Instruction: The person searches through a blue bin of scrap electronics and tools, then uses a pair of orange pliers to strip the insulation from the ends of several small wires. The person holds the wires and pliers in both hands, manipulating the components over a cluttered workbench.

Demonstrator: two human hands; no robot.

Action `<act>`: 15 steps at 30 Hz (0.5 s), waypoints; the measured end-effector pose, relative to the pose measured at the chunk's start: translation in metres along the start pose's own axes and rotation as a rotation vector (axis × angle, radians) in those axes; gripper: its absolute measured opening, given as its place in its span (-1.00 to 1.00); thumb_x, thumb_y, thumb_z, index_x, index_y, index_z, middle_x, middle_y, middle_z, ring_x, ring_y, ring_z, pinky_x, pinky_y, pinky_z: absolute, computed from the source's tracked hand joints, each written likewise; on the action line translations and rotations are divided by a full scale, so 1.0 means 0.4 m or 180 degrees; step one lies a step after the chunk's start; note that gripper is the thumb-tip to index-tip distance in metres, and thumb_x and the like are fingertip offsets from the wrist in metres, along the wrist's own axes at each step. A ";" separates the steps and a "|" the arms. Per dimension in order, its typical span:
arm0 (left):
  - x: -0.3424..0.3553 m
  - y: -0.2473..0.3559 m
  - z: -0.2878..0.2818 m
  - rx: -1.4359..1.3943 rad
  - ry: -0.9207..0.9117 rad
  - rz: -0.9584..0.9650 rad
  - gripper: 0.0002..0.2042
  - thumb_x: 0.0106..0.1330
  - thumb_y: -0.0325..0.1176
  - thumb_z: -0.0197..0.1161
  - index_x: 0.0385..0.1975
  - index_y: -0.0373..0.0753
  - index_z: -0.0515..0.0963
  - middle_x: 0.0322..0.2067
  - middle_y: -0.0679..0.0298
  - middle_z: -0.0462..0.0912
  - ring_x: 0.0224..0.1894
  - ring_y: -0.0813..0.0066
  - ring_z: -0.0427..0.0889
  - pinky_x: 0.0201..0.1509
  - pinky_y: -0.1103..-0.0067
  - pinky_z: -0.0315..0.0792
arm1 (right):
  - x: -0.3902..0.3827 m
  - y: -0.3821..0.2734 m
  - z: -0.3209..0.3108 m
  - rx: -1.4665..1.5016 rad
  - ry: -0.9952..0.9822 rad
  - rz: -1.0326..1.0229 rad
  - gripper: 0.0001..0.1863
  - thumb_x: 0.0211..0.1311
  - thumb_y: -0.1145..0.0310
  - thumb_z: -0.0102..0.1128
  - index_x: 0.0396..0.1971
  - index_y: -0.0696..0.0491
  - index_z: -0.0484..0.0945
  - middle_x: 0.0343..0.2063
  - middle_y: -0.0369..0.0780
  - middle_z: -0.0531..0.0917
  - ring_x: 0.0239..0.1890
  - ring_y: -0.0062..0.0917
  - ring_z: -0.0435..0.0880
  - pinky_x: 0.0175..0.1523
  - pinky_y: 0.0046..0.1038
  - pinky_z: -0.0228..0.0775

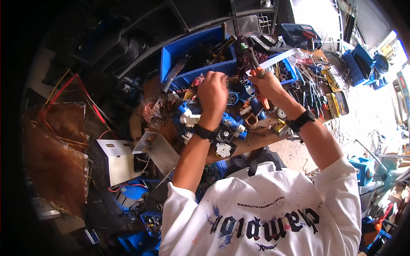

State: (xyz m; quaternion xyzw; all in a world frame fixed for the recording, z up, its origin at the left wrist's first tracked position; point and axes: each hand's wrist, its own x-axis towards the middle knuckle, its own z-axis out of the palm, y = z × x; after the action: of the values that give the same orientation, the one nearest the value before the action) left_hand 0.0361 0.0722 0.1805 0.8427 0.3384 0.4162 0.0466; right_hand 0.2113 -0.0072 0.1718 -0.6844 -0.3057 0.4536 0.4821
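My right hand (267, 85) grips an orange-handled hand tool (264, 103) whose dark head points away from me over the cluttered bench. To its left, my left hand (213, 94) is closed with curled fingers; what they hold, if anything, is hidden. Just beyond that hand lie small red and yellow parts (197, 80). Below and around both hands are blue-and-white plug-like fittings (187, 115), a round blue part (233, 98), a copper-coloured wound part (251, 120) and a white round piece (223, 149).
A large blue bin (168, 55) stands behind my hands, a smaller blue tray (291, 72) with tools to its right. Pliers and screwdrivers (314, 98) crowd the bench (235, 143). A beige metal casing (119, 162) sits lower left; a blue toolbox (356, 66) is at upper right.
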 end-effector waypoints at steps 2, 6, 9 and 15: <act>0.014 -0.042 -0.010 -0.0520 0.0034 -0.0315 -0.90 0.28 -0.38 0.22 -0.31 -0.27 0.53 -0.42 0.13 0.62 -0.36 0.08 0.62 -0.31 0.35 0.46 | -0.053 -0.037 -0.018 0.0089 -0.0315 0.0093 -0.86 0.30 0.33 0.17 -0.34 0.08 0.50 -0.60 -0.31 0.55 -0.64 -0.61 0.52 -0.54 -0.49 0.40; 0.032 -0.083 -0.013 -0.1762 -0.0242 -0.1206 -0.88 0.40 -0.38 0.08 -0.25 -0.30 0.46 -0.45 0.20 0.60 -0.41 0.34 0.62 -0.29 0.47 0.47 | -0.107 -0.038 -0.031 0.0447 -0.0824 0.0013 -0.81 0.27 0.36 0.21 -0.22 0.16 0.51 -0.49 -0.25 0.62 -0.53 -0.56 0.63 -0.43 -0.53 0.49; 0.073 -0.010 -0.047 -0.1715 -0.0417 -0.1288 -0.88 0.43 -0.40 -0.01 -0.19 -0.30 0.43 -0.42 0.29 0.54 -0.36 0.57 0.52 -0.20 0.58 0.42 | -0.138 -0.030 -0.035 0.0390 -0.0938 0.0128 -0.71 0.28 0.40 0.20 -0.05 0.18 0.47 -0.37 -0.21 0.65 -0.45 -0.54 0.67 -0.30 -0.53 0.57; 0.098 0.025 -0.061 -0.1739 -0.0691 -0.0689 -0.78 0.47 -0.22 0.00 -0.22 -0.24 0.46 -0.58 0.16 0.58 -0.51 0.25 0.62 -0.40 0.42 0.44 | -0.169 -0.032 -0.021 0.0445 -0.0944 0.0020 -0.71 0.20 0.38 0.25 -0.15 0.23 0.55 -0.40 -0.22 0.68 -0.41 -0.57 0.69 -0.27 -0.52 0.55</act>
State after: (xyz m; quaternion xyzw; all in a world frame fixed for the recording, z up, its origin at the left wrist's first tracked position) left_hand 0.0400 0.0833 0.2261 0.7976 0.2948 0.3920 0.3511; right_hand 0.1921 -0.0637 0.2068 -0.5756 -0.3390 0.5714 0.4768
